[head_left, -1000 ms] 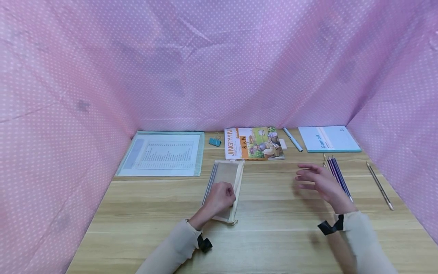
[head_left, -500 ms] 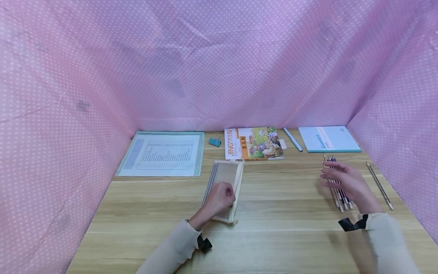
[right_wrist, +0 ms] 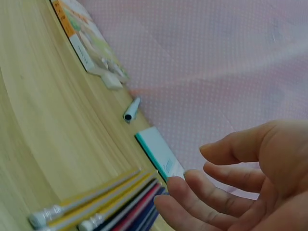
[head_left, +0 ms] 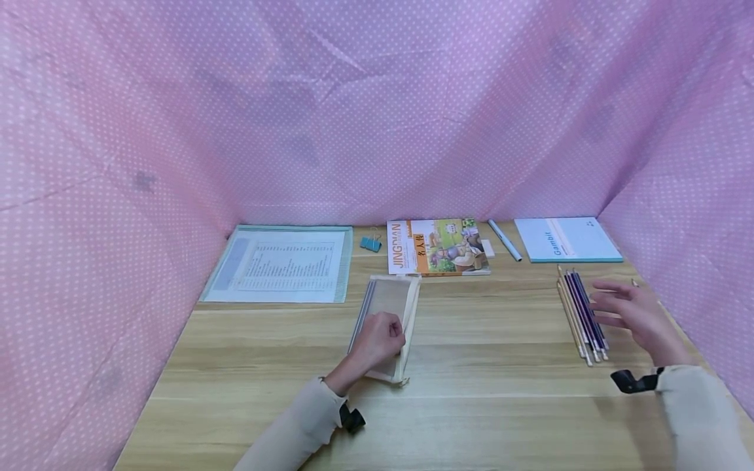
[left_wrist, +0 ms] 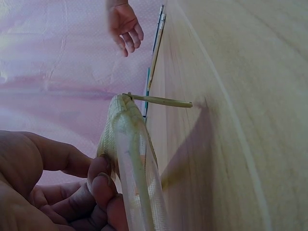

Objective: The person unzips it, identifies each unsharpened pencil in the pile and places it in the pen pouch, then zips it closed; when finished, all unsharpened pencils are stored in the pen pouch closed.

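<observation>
Zip pull: at the pouch's near end, jutting out.
Left hand (head_left: 374,341): over the pouch's near half, thumb and fingers curled, pinching its cream edge; seemingly steadying it.
Mesh pouch (head_left: 390,294): lies flat-ish on the table (head_left: 471,418); dark lines run along its left side, but whether they are contents or trim I cannot tell.
Right hand (head_left: 639,320): well right of the pouch, raised, fingers loose and holding nothing. The step looks like a reach among pencils; the next move would call for lowering and pinching, left grip kept firm.
Pencil bundle (head_left: 580,307): right of the pouch, outside it, just beside the right hand.
Lone pencil tip (head_left: 634,282): farther right of the pouch; its shaft is hidden.
Picture book (head_left: 438,247): just beyond the pouch.
</observation>
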A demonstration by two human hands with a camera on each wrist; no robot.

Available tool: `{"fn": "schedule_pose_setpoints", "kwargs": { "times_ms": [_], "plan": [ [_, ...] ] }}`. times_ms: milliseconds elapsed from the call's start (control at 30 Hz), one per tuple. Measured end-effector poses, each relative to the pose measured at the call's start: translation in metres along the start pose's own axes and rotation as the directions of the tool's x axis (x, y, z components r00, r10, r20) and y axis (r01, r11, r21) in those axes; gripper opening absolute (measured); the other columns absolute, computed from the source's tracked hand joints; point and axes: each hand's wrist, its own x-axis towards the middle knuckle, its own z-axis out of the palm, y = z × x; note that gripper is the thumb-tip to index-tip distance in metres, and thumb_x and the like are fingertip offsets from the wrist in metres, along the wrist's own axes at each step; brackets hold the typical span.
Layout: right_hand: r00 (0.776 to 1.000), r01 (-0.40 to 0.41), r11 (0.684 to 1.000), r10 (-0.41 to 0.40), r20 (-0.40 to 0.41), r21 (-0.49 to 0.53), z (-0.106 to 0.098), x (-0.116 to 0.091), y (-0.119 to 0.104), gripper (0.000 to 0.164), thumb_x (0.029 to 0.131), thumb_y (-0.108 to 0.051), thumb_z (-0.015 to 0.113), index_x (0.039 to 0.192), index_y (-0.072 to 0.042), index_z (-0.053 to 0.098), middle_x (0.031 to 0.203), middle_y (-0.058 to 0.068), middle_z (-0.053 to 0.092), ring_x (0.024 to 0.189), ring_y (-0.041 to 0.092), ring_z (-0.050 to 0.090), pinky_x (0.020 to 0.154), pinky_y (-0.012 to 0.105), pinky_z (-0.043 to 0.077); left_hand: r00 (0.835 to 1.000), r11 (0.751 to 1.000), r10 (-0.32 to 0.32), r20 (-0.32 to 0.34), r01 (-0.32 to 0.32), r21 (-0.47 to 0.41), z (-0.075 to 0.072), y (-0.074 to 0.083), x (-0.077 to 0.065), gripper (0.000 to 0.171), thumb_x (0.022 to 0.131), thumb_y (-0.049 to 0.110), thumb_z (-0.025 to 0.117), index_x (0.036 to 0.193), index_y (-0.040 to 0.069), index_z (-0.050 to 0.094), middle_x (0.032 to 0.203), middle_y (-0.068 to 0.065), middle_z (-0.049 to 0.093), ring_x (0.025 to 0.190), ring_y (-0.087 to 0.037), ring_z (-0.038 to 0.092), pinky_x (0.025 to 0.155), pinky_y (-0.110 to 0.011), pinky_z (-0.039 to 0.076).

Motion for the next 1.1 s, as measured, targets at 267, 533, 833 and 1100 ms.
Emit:
{"fn": "schedule_pose_setpoints", "kwargs": {
  "times_ms": [267, 533, 833, 1100],
  "plan": [
    [0.999, -0.035, 0.988, 0.037, 0.007, -0.149, -0.015, 0.000, 0.003, 0.043, 0.101, -0.002, 0.049, 0.097, -0.044, 0.060, 0.088, -0.024, 0.069, 0.078, -0.001, 0.071, 0.069, 0.021, 0.059, 1.000, 1.000, 0.008, -0.002, -0.008, -0.001, 0.000, 0.000, 0.000, 0.015, 0.081, -0.001, 0.064, 0.067, 0.004, 0.065, 0.055, 0.002, 0.055, 0.048, -0.005, 0.046, 0.045, -0.017, 0.035],
    [0.999, -0.039, 0.903, 0.033, -0.020, -0.428, -0.026, 0.002, 0.014, 0.020, 0.099, -0.002, 0.052, 0.116, -0.009, 0.057, 0.084, -0.026, 0.065, 0.077, -0.004, 0.066, 0.066, 0.025, 0.059, 0.999, 0.999, 0.030, -0.012, -0.030, 0.013, 0.000, -0.001, 0.001, 0.014, 0.079, -0.001, 0.064, 0.067, 0.004, 0.064, 0.054, 0.002, 0.055, 0.048, -0.005, 0.046, 0.044, -0.017, 0.035],
    [0.999, -0.047, 0.792, 0.047, -0.017, -0.608, -0.026, 0.010, 0.023, 0.053, 0.094, 0.001, 0.057, 0.133, 0.026, 0.030, 0.091, -0.002, 0.066, 0.074, -0.003, 0.062, 0.064, 0.028, 0.060, 1.000, 1.000, 0.013, 0.000, -0.013, 0.000, -0.001, 0.001, 0.000, 0.014, 0.080, -0.001, 0.064, 0.067, 0.004, 0.065, 0.054, 0.004, 0.053, 0.048, -0.005, 0.046, 0.045, -0.016, 0.034],
    [0.997, -0.078, 0.707, 0.043, -0.067, -0.703, -0.022, 0.015, 0.023, 0.050, 0.089, -0.001, 0.062, 0.129, 0.022, 0.042, 0.096, 0.020, 0.067, 0.066, 0.003, 0.063, 0.060, 0.028, 0.059, 1.000, 1.000, -0.002, 0.014, 0.002, -0.020, -0.001, 0.001, -0.001, 0.014, 0.082, -0.001, 0.063, 0.068, 0.004, 0.065, 0.055, 0.003, 0.054, 0.048, -0.006, 0.046, 0.045, -0.017, 0.034]
  ]
}}
